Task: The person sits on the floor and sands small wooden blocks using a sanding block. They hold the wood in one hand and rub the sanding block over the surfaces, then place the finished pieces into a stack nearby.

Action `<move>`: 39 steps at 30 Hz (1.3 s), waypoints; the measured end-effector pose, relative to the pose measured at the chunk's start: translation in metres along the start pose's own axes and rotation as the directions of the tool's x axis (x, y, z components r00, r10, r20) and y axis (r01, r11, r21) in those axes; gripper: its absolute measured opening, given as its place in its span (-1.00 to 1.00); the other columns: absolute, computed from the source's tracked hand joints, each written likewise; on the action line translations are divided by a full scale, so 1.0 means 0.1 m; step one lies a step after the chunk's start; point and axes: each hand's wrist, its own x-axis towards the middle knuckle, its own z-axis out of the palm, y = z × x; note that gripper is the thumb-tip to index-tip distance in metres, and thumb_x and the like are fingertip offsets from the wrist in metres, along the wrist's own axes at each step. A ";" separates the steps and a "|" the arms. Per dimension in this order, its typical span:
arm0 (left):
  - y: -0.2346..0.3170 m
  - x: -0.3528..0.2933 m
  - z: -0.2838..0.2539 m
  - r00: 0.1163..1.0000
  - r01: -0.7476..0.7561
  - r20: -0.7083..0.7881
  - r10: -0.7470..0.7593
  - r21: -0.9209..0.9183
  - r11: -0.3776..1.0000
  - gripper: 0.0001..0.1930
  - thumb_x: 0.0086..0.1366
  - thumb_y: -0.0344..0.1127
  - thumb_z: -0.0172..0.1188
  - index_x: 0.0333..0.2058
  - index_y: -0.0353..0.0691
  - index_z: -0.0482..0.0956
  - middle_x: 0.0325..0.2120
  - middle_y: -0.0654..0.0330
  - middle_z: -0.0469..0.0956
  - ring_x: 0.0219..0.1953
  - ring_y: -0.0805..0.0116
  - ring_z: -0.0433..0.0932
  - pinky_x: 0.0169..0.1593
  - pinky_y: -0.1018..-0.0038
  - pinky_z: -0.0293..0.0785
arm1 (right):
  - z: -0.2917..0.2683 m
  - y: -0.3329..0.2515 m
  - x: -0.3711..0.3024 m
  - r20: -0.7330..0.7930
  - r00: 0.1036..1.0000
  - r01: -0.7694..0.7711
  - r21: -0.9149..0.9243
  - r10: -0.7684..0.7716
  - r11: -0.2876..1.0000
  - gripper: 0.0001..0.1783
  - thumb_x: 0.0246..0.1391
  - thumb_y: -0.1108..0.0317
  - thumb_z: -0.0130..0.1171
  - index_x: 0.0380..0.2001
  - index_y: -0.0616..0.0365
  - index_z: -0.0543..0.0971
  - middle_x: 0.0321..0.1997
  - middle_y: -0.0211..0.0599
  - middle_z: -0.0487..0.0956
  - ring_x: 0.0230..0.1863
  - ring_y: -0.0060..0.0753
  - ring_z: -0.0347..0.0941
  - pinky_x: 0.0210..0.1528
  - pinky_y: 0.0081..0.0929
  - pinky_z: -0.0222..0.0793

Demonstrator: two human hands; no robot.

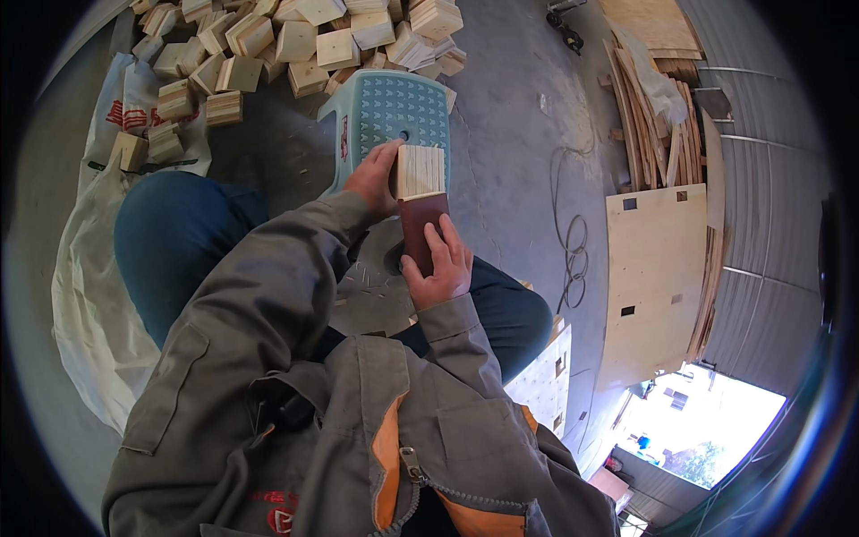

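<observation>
My left hand (376, 178) is closed round the left side of a pale layered wood block (420, 170). The block is over the front part of a light blue-green plastic step stool (391, 97) with a studded top. In my right hand (443, 262) is a dark red-brown flat block (423, 221), fingers on its face and thumb at its left edge. Its far end meets the near end of the wood block. Whether the two are joined or only touching, I cannot tell.
A heap of similar wood blocks (338, 49) lies beyond the stool. More rest on a white plastic sack (94, 268) at the left. Right of me, a cable (573, 259) coils on the concrete floor, near plywood sheets (653, 268) and stacked wood strips (640, 112).
</observation>
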 end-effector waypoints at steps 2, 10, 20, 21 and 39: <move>0.03 0.00 -0.01 1.000 0.019 0.018 -0.019 -0.003 1.000 0.11 -0.03 -0.13 0.72 0.44 -0.23 0.25 0.32 -0.16 0.39 0.35 -0.19 0.45 0.39 0.16 0.45 | 0.00 0.02 0.04 -0.004 1.000 -0.010 -0.018 0.009 1.000 -0.19 -0.17 0.34 0.56 0.27 0.04 0.60 0.48 -0.06 0.47 0.31 0.11 0.48 0.31 -0.03 0.40; -0.07 -0.04 0.00 1.000 -0.028 -0.003 0.028 -0.018 0.999 0.15 -0.10 -0.21 0.70 0.45 -0.21 0.22 0.33 -0.13 0.37 0.35 -0.21 0.44 0.39 0.14 0.45 | 0.36 0.17 1.01 -0.059 0.998 0.004 -0.019 -0.005 1.000 -0.30 -0.11 0.30 0.53 0.21 0.01 0.66 0.42 -0.16 0.53 0.22 0.09 0.52 0.33 -0.05 0.40; 0.07 -0.04 -0.05 0.999 0.039 0.032 -0.039 -0.005 0.999 0.19 -0.15 -0.19 0.73 0.45 -0.24 0.22 0.34 -0.12 0.37 0.37 -0.18 0.42 0.41 0.16 0.43 | 0.49 0.26 1.47 -0.027 0.996 -0.083 -0.080 0.081 0.993 -0.30 -0.06 0.22 0.49 0.24 0.02 0.65 0.47 -0.19 0.49 0.28 0.06 0.49 0.38 -0.03 0.36; 0.06 -0.04 -0.04 0.998 0.039 0.040 -0.039 -0.008 0.999 0.19 -0.15 -0.19 0.73 0.45 -0.24 0.22 0.34 -0.12 0.37 0.38 -0.18 0.42 0.42 0.16 0.43 | 0.48 0.28 1.33 -0.036 0.997 -0.069 -0.064 0.066 0.996 -0.29 -0.06 0.22 0.49 0.25 0.02 0.64 0.47 -0.17 0.48 0.28 0.06 0.49 0.38 -0.03 0.36; 0.04 0.00 -0.03 0.999 0.052 0.004 -0.052 -0.028 0.998 0.05 0.01 -0.29 0.64 0.45 -0.19 0.23 0.32 -0.15 0.39 0.38 -0.22 0.41 0.41 0.15 0.42 | -0.13 0.08 0.12 0.000 0.998 -0.069 -0.038 0.069 0.997 -0.25 -0.22 0.40 0.54 0.19 0.01 0.66 0.44 -0.15 0.51 0.23 0.05 0.48 0.31 -0.02 0.39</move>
